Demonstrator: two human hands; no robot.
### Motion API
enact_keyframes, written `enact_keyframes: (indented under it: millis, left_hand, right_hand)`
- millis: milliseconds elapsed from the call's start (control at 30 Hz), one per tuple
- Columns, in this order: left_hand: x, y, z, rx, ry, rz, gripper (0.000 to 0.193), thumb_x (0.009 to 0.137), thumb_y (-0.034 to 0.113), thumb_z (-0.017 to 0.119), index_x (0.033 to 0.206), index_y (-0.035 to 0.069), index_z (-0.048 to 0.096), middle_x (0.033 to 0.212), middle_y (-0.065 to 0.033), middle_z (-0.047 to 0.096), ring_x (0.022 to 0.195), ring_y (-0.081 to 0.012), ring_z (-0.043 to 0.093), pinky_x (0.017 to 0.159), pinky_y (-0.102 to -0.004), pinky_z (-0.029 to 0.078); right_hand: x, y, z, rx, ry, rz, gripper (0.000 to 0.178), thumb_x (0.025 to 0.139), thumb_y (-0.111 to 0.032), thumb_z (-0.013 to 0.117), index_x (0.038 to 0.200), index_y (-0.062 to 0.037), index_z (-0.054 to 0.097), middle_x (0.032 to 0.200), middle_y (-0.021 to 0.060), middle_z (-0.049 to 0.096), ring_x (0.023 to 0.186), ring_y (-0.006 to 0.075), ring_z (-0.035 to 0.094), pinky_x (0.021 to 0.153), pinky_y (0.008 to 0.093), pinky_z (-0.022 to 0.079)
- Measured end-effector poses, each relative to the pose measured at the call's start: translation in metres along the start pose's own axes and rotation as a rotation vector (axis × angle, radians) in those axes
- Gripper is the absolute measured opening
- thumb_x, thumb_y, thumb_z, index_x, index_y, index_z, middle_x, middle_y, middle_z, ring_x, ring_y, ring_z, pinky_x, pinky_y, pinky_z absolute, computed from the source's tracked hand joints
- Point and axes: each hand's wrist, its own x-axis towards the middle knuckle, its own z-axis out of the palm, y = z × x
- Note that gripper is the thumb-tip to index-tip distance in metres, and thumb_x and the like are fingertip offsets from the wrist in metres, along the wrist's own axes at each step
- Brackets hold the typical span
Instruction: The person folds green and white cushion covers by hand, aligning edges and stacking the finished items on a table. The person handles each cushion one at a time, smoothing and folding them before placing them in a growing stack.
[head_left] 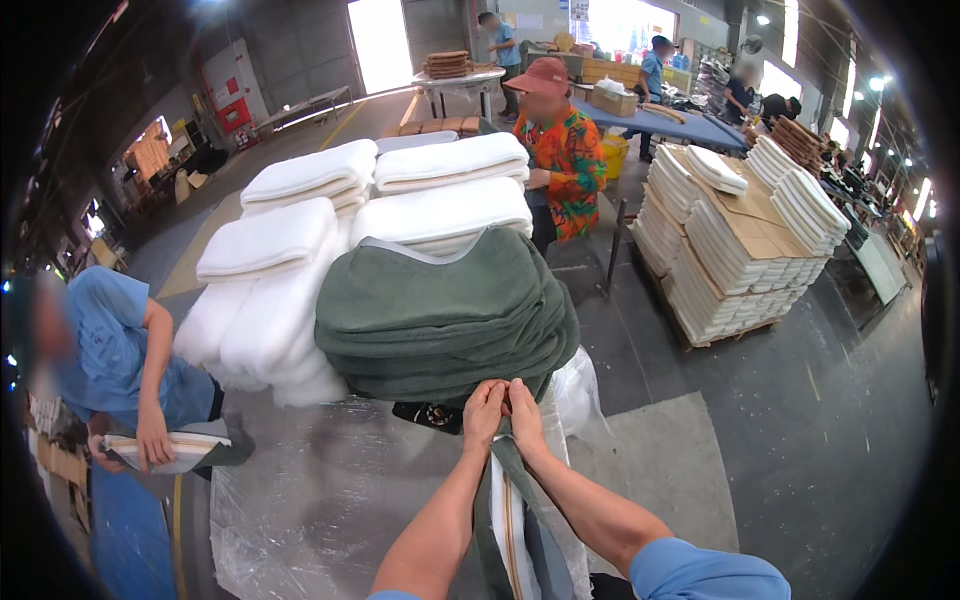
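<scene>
My left hand and my right hand meet close together, fingers closed on the far end of a dark green fabric cushion cover. The cover runs back between my forearms toward me. Along its gap show white padding and a tan zipper strip. What the fingertips pinch is partly hidden by the hands. Just beyond them rises a stack of dark green covers, bulky and loosely folded. A black item with a small pattern lies under the stack's near edge.
White padding stacks fill the table's far side. The table is wrapped in clear plastic. At left, a person in blue holds a similar cushion; another in an orange patterned shirt stands beyond. A loaded pallet stands right.
</scene>
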Motion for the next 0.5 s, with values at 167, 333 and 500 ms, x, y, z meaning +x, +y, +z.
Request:
enact_keyframes:
  millis: [167,333,500]
  left_hand:
    - [0.0,-0.006,-0.006,0.118,0.011,0.011,0.03,0.107,0.029,0.064,0.111,0.001,0.074,0.089,-0.0016,0.072,0.078,-0.0102,0.064,0.072,-0.0276,0.052]
    - [-0.006,-0.01,0.003,0.366,-0.001,0.035,0.039,0.104,0.041,0.064,0.113,0.004,0.075,0.086,-0.0062,0.074,0.08,-0.0157,0.068,0.079,-0.0324,0.054]
    - [-0.02,-0.025,-0.023,0.406,-0.054,0.047,0.029,0.101,0.029,0.068,0.116,0.005,0.076,0.096,-0.0086,0.078,0.09,-0.0164,0.072,0.084,-0.0316,0.055]
  right_hand:
    - [-0.001,-0.004,-0.002,-0.331,-0.017,-0.052,0.063,0.115,-0.05,0.037,0.133,0.0048,0.06,0.123,0.0167,0.066,0.115,0.0264,0.058,0.102,0.0392,0.044]
    - [-0.016,-0.02,-0.015,-0.199,-0.015,0.044,0.075,0.113,-0.055,0.038,0.165,-0.0011,0.03,0.162,0.0237,0.041,0.151,0.0347,0.039,0.125,0.04,0.027]
    - [-0.067,-0.075,-0.029,0.004,-0.145,0.225,0.076,0.11,-0.037,0.058,0.168,-0.0029,0.023,0.167,0.0229,0.033,0.156,0.0275,0.032,0.126,0.0389,0.029]
